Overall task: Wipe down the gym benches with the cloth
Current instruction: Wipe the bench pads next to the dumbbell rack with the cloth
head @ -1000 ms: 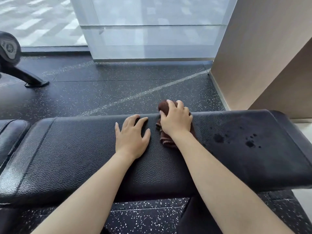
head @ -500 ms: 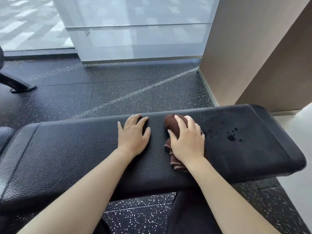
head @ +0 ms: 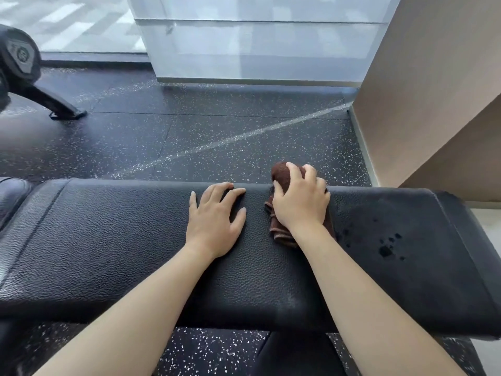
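A black padded gym bench [head: 113, 240] runs across the view in front of me. My left hand [head: 214, 221] lies flat on its pad near the far edge, fingers spread. Just to the right, my right hand [head: 301, 202] presses a bunched brown cloth [head: 279, 177] onto the pad, its fingers curled over the cloth at the bench's far edge. Part of the cloth sticks out under my wrist. Dark wet spots [head: 387, 245] mark the pad to the right of the cloth.
Speckled black rubber floor [head: 217, 126] lies beyond the bench. A beige wall [head: 423, 90] stands at the right and a frosted glass panel [head: 257, 47] at the back. A black machine foot [head: 54, 104] rests on the floor at the far left. Another pad [head: 10, 196] adjoins the bench's left end.
My right hand has pushed the cloth from the middle of the pad to its far edge. My left hand has stayed in place. The camera has swung slightly.
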The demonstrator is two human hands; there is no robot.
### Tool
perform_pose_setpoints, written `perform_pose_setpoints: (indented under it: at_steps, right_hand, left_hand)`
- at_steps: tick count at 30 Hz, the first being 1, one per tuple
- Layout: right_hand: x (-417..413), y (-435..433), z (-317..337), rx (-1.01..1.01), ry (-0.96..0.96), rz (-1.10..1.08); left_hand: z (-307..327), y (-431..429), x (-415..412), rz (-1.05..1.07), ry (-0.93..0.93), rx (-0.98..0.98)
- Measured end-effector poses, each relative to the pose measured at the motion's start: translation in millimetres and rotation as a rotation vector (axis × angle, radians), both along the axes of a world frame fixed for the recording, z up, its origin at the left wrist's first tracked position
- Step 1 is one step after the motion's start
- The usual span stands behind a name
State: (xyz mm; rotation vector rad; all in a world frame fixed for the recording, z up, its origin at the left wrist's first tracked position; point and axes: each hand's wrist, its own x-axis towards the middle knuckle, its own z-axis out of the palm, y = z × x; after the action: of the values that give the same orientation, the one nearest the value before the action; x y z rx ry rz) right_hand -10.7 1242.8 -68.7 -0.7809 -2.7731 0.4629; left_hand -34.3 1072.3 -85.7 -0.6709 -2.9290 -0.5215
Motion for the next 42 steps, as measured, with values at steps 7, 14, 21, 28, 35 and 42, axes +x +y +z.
perform_pose_setpoints:
  at_steps: [7, 14, 21, 28, 35, 42]
  right_hand:
    - [26, -9, 11, -0.028, -0.054, 0.045]
    - [114, -37, -1, 0.011, 0.083, 0.030]
    - [102, -39, 2, -0.016, 0.045, -0.081]
    - [98, -37, 7, -0.034, -0.015, -0.069]
    - [161, -79, -3, 0.000, 0.059, -0.015]
    - [107, -44, 6, -0.060, -0.026, 0.031]
  left_hand:
    - [3, -2, 3, -0.014, -0.040, 0.031]
    - [-7, -2, -2, -0.044, -0.010, 0.074]
    - [-5, -3, -2, -0.059, -0.028, 0.051]
    - [-3, -2, -1, -0.052, -0.027, 0.053]
    - [-2, -17, 30, -0.091, -0.040, -0.011]
    - [-3, -28, 53, -0.066, -0.018, -0.011]
